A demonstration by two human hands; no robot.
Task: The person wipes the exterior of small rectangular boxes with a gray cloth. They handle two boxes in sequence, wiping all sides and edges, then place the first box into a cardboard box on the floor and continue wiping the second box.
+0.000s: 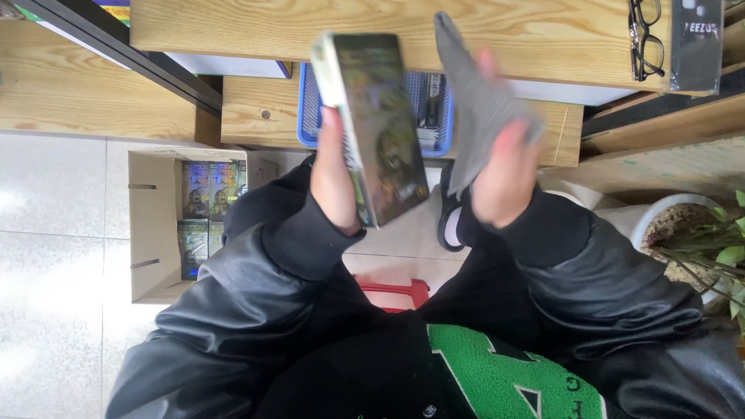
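Note:
My left hand [335,174] grips a dark book [376,124] with a greenish cover picture, held up on edge in front of me and slightly blurred. My right hand [504,174] holds a grey cloth [477,109] next to the book's right side; the cloth stands up past my fingers. Both hands are raised above my lap, in black leather sleeves. Behind them is a blue plastic basket [306,109] under a wooden shelf [248,112].
An open cardboard box [151,225] with several similar dark books stands on the tiled floor at left. Black glasses [646,39] and a dark box [697,43] lie on the wooden top. A potted plant [698,233] is at right, a red stool [396,292] below me.

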